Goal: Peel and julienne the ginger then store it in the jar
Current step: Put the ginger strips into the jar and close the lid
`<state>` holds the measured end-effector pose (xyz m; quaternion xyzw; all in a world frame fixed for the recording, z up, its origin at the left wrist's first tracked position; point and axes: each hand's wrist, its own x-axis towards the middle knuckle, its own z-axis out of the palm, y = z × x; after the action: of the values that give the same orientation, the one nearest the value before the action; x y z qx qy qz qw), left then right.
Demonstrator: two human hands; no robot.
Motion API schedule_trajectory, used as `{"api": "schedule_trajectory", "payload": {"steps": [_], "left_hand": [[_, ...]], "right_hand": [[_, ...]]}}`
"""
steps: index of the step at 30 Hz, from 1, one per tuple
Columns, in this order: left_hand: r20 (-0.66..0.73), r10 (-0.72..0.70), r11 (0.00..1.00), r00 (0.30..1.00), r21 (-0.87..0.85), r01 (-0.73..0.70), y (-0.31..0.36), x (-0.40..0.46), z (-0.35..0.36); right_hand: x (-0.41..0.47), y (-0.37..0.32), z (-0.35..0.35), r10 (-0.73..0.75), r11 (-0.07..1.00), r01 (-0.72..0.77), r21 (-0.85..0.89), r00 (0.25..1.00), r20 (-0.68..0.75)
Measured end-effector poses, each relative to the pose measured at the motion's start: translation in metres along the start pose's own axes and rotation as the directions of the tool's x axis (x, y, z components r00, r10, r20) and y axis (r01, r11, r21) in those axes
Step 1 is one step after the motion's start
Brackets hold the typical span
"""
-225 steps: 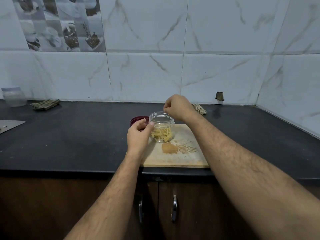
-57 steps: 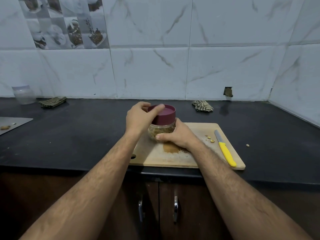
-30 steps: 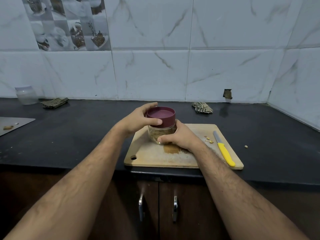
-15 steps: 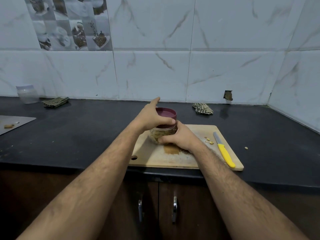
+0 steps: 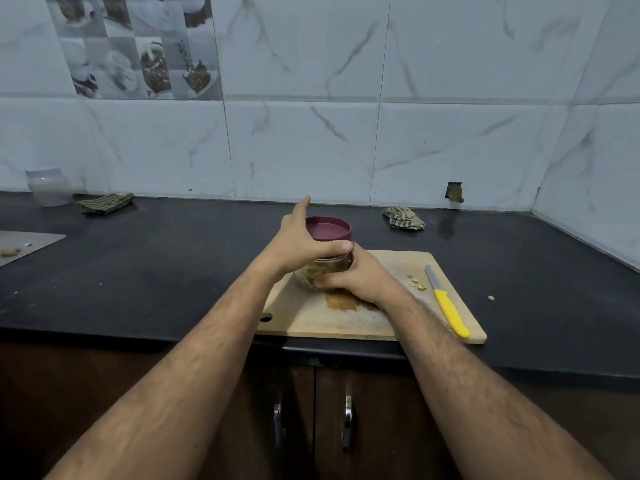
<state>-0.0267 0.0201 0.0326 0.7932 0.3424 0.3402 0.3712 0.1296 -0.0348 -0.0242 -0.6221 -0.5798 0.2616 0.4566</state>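
Dim, bluish light is falling evenly, casting only soft shadows. Wide-angle distortion is bending tile lines toward three and nine o'clock.

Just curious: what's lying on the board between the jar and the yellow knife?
In the head view, a few small ginger scraps lie between jar and yellow knife.

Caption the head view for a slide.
Left hand grips the maroon lid while right hand holds the ginger jar on the cutting board.
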Motion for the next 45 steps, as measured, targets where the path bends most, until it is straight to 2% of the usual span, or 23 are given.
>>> {"api": "schedule_trajectory", "payload": {"steps": [3, 6, 8, 10, 15, 17, 23, 27, 29, 31, 35, 37, 41, 43, 45], "left_hand": [[-0.028, 0.005, 1.000, 1.000, -0.026, -0.006, -0.001, 0.007, 0.000], [0.162, -0.015, 0.988, 0.987, -0.148, 0.039, -0.008, 0.012, -0.022], [0.207, -0.007, 0.986, 0.978, -0.164, 0.041, -0.010, 0.009, -0.027], [0.138, 0.002, 0.987, 0.990, -0.158, 0.020, -0.011, 0.003, -0.019], [-0.188, 0.015, 0.998, 0.982, -0.064, -0.027, -0.007, -0.016, 0.009], [-0.234, 0.027, 1.000, 0.972, 0.000, -0.028, -0.004, -0.018, 0.015], [-0.211, 0.026, 0.999, 0.977, 0.050, -0.015, 0.004, -0.008, 0.018], [0.049, -0.005, 0.999, 0.999, -0.033, 0.006, -0.001, -0.002, -0.012], [0.096, -0.005, 1.000, 0.995, 0.002, 0.005, -0.001, -0.002, -0.017], [0.045, -0.010, 0.999, 0.999, 0.048, 0.007, 0.000, -0.006, -0.013], [-0.266, -0.030, 0.984, 0.964, 0.164, 0.076, -0.004, -0.020, 0.007], [-0.319, -0.026, 0.981, 0.948, 0.172, 0.085, -0.002, -0.023, 0.015], [-0.356, 0.015, 0.992, 0.934, 0.124, 0.032, -0.004, -0.019, 0.016], [-0.296, 0.021, 0.998, 0.955, 0.057, -0.004, -0.011, -0.018, 0.007], [-0.178, 0.007, 0.999, 0.984, -0.044, -0.015, -0.018, -0.019, -0.003]], "right_hand": [[0.001, 0.002, -0.001, 0.022, 1.000, -0.022, 0.000, 1.000, -0.012], [0.001, 0.001, -0.001, 0.020, 1.000, -0.020, -0.006, 1.000, -0.010], [0.000, 0.001, 0.000, 0.012, 1.000, -0.012, -0.012, 1.000, -0.014], [-0.001, 0.001, 0.000, 0.014, 1.000, -0.014, -0.016, 1.000, -0.015], [0.001, 0.002, 0.001, 0.018, 0.999, -0.019, -0.028, 1.000, -0.019], [0.003, 0.002, 0.003, 0.012, 0.999, -0.012, -0.032, 1.000, -0.017], [0.002, 0.005, 0.002, 0.020, 1.000, -0.020, 0.003, 1.000, -0.011], [-0.001, 0.001, -0.001, 0.017, 0.999, -0.018, -0.035, 1.000, -0.014], [-0.002, 0.000, -0.001, 0.014, 0.999, -0.014, -0.036, 1.000, -0.008], [-0.002, -0.001, 0.000, 0.006, 0.999, -0.006, -0.036, 1.000, -0.001], [0.000, 0.000, 0.002, -0.010, 0.999, 0.010, -0.037, 1.000, -0.006], [0.000, 0.001, 0.001, -0.007, 0.999, 0.006, -0.041, 1.000, -0.017], [0.002, 0.003, 0.001, 0.008, 0.999, -0.009, -0.045, 1.000, -0.024], [0.003, 0.003, 0.001, 0.012, 0.999, -0.012, -0.036, 1.000, -0.020], [0.003, 0.003, 0.001, 0.015, 0.999, -0.016, -0.039, 1.000, -0.018]]}}
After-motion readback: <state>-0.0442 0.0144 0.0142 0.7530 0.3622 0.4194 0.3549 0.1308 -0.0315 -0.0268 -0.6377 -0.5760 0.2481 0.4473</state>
